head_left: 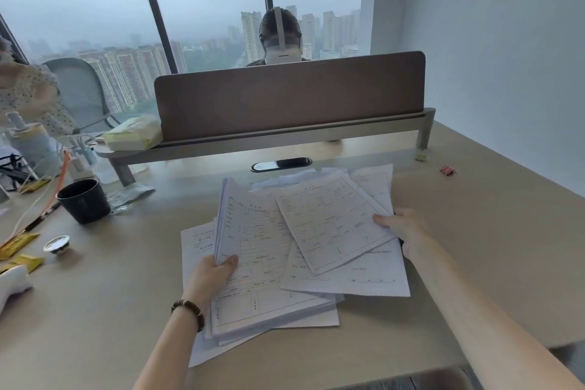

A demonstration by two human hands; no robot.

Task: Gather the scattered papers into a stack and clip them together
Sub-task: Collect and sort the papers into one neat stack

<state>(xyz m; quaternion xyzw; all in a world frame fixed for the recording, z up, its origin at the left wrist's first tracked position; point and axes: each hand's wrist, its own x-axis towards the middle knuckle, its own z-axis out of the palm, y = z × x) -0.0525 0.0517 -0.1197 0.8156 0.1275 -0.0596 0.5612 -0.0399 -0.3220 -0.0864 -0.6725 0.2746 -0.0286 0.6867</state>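
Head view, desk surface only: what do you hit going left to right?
Yellow packets → black cup → left hand → papers → right hand → pink binder clip.

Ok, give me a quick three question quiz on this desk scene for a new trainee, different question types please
1. True or false: the pink binder clip is already fastened on the white printed papers.
2. Which hand wears the dark beaded bracelet? A) left B) right C) neither
3. Fill in: the black round cup stands to the ___ of the papers.

Key:
1. False; the clip lies apart on the light wooden desk, far right.
2. A; the left hand pinches a thick bundle, and the right hand grips the loose sheets' edge.
3. left
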